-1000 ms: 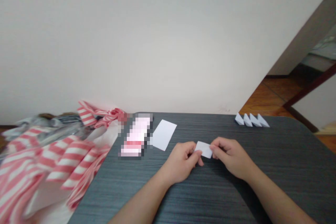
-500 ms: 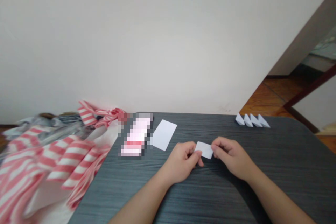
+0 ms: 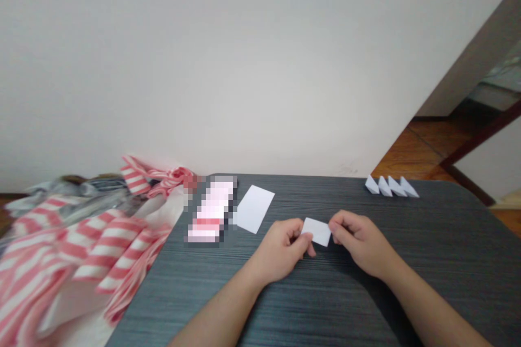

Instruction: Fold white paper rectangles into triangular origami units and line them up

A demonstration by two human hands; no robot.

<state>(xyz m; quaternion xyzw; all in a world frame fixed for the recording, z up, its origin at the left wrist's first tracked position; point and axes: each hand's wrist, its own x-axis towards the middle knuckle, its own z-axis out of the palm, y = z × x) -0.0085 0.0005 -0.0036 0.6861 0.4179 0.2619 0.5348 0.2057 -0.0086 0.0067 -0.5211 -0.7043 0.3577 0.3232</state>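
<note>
A small white piece of paper (image 3: 317, 232) is held between my two hands above the dark table. My left hand (image 3: 287, 246) pinches its left edge between thumb and fingers. At the opposite edge, my right hand (image 3: 358, 238) has thumb and forefinger closed on the right corner. Fine crease lines show faintly on the paper. Beyond my left hand lies a flat white paper sheet (image 3: 255, 209). Several folded white paper pieces (image 3: 391, 187) stand in a row near the far right edge of the table.
A pixelated pink and white object (image 3: 210, 210) lies left of the sheet on the dark wood-grain table (image 3: 195, 282). Red-and-white striped cloth (image 3: 109, 244) is heaped beside the table on the left. A pale wall (image 3: 260, 65) rises behind the far edge.
My right hand has shifted very slightly up and to the right along the paper's edge. My left hand stays almost still, and the paper remains between both hands.
</note>
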